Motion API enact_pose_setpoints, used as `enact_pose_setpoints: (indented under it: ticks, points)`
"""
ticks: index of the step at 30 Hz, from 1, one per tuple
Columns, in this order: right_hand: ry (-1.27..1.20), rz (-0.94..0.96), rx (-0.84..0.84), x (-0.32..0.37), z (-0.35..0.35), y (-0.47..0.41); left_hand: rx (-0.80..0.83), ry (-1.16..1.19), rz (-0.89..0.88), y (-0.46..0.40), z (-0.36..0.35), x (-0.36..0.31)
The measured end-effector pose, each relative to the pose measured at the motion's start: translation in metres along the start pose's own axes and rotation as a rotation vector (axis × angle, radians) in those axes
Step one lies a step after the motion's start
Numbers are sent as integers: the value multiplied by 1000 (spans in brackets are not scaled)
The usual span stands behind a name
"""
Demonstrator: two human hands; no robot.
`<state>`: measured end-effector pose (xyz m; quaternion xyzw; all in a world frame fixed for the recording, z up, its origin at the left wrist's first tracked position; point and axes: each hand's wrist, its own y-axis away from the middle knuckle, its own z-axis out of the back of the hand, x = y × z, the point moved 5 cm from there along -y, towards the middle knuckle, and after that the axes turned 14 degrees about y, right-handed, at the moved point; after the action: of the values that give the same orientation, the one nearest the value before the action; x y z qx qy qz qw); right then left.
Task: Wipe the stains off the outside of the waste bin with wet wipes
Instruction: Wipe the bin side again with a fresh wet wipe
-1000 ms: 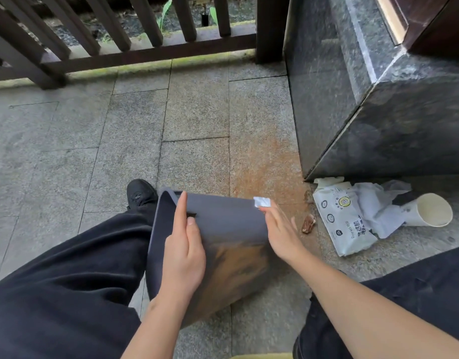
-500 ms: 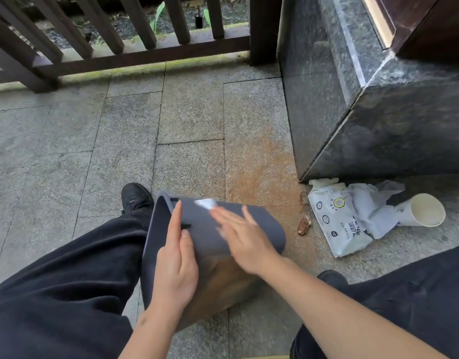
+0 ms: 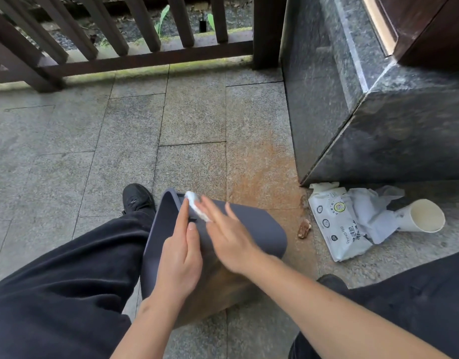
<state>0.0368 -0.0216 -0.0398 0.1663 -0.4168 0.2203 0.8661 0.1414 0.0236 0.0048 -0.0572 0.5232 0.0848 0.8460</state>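
Note:
A dark grey waste bin lies tilted between my legs, with its rim pointing away from me. A brown stain covers the lower part of its outer wall. My left hand rests flat on the bin's side near the rim, fingers straight. My right hand is blurred by motion and presses a white wet wipe against the bin near the rim with straight fingers.
A wet-wipe pack, crumpled used wipes and a tipped paper cup lie on the stone floor at the right. A dark stone plinth stands behind them. A wooden railing runs along the far edge.
My right hand has swept the wipe leftwards across the bin, from its right edge to the rim beside my left fingers. My left hand has stayed on the bin.

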Motion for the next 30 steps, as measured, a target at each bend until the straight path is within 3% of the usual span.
enact_pose_setpoints:
  ticks: [7,11,18,22,24,30]
  points:
    - [18,11,-262,28,-18,29,-86,34,78,-1,5,16]
    - [215,115,-255,-6,-15,22,-122,12,72,2,8,11]
    - [222,-551,5,-158,6,38,-86,25,113,3,0,11]
    - [187,-663,76,-164,5,35,-70,15,130,-5,0,13]
    - [151,-610,-9,-135,3,26,-82,11,130,-8,0,15]
    - [98,-91,-192,5,-8,3,-60,104,130,-19,-3,16]
